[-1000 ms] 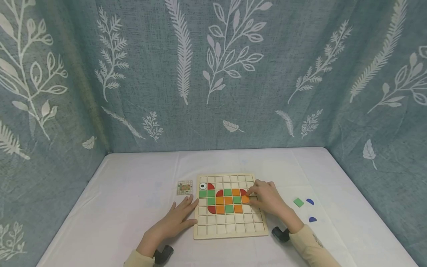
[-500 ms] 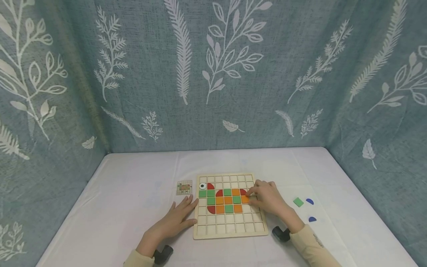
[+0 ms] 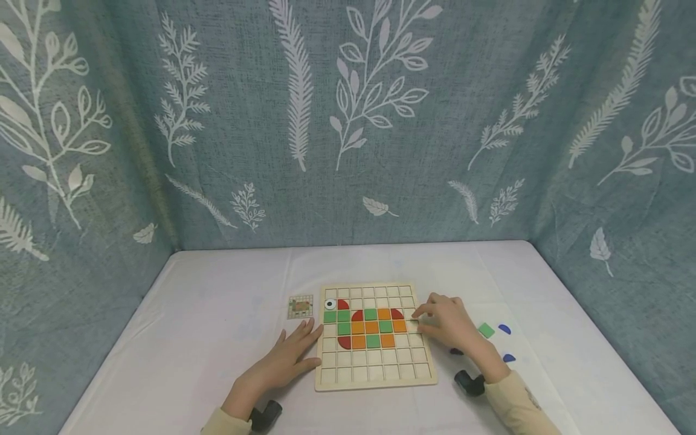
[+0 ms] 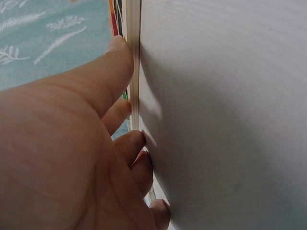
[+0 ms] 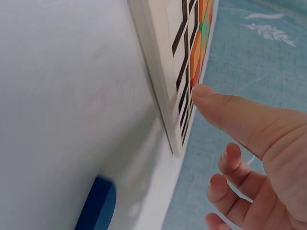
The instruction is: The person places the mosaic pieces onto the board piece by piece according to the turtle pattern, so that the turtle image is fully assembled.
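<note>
A wooden grid board (image 3: pixel 375 374) lies on the table, bearing green, orange and red tiles and a round eye tile (image 3: pixel 330 304). My left hand (image 3: pixel 288 356) rests at the board's left edge with spread fingers; in the left wrist view the thumb and fingertips meet that edge. Over the right edge hovers my right hand (image 3: pixel 448 323), its fingers loosely bent and holding nothing. Nearest to it on the board are a red quarter-circle tile (image 3: pixel 397 314) and an orange square tile (image 3: pixel 399 326). In the right wrist view, the thumb and fingers stand apart beside the board.
A small pattern card (image 3: pixel 301 306) lies left of the board. To the right are a green square tile (image 3: pixel 486 330) and blue half-round tiles (image 3: pixel 504 329). Another dark blue piece (image 5: pixel 98 206) sits under the right wrist. A leaf-patterned curtain (image 3: pixel 337 205) closes off the back.
My right hand has let go at the red and orange tiles and drawn back to the right, uncovering them. The left hand stays in place.
</note>
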The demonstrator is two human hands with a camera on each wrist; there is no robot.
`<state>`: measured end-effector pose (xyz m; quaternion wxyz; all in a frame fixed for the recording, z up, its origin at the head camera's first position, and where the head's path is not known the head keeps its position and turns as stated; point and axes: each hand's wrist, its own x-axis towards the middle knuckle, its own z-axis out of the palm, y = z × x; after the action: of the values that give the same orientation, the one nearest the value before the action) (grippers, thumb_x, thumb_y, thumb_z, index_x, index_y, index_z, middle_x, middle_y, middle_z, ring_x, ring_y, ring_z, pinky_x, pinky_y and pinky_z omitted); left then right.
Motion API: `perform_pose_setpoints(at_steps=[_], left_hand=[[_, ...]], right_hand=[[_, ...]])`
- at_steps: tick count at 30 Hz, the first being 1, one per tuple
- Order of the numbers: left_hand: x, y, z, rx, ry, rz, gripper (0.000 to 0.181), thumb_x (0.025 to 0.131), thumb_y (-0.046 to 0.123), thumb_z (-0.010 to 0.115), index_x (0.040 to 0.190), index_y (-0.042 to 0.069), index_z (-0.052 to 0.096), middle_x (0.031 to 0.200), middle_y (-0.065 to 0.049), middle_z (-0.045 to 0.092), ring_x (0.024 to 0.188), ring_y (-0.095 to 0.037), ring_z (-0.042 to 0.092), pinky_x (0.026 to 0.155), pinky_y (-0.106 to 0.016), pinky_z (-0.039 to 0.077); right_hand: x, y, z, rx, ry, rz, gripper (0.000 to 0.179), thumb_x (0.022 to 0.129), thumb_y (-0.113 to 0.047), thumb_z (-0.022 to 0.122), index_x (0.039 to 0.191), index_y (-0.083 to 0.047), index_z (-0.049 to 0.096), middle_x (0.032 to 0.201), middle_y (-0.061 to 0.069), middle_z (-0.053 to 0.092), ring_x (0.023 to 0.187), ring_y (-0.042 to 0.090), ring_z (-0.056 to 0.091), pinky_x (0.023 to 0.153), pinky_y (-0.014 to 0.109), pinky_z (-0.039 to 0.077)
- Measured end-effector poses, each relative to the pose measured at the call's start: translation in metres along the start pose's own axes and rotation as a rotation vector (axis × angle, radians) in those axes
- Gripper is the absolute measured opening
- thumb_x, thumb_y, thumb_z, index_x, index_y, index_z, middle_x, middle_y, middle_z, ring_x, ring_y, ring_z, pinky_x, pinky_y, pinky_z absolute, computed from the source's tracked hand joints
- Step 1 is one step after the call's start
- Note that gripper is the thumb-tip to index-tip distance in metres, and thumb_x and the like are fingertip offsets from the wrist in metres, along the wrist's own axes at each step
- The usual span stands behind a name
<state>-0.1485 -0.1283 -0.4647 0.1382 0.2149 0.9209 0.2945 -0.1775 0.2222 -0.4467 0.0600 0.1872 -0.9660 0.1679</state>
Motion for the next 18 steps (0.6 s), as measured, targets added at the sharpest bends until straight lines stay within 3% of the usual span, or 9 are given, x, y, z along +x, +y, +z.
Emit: perform_pose_setpoints(at_steps=[7, 18], left_hand=[[0.001, 0.000, 0.000, 0.002, 0.004, -0.009, 0.065, 0.090, 0.041, 0.056, 0.144, 0.011, 0.035, 0.152, -0.015, 0.024, 0.141, -0.034, 0.014, 0.112, -0.060, 0.002], [0.001, 0.000, 0.000, -0.002, -0.001, 0.005, 0.066, 0.090, 0.041, 0.056, 0.144, 0.010, 0.034, 0.151, -0.016, 0.024, 0.141, -0.036, 0.013, 0.111, -0.061, 0.002]], right_hand=[[-0.007, 0.012, -0.003, -0.009, 0.030, 0.001, 0.019, 0.075, -0.022, 0.077, 0.093, -0.021, 0.073, 0.079, -0.007, 0.054, 0.075, 0.012, 0.052, 0.073, 0.033, 0.034], [-0.018, 0.030, -0.015, 0.025, 0.005, 0.048, 0.020, 0.077, -0.018, 0.076, 0.096, -0.020, 0.072, 0.079, -0.006, 0.053, 0.077, 0.013, 0.053, 0.074, 0.034, 0.034]])
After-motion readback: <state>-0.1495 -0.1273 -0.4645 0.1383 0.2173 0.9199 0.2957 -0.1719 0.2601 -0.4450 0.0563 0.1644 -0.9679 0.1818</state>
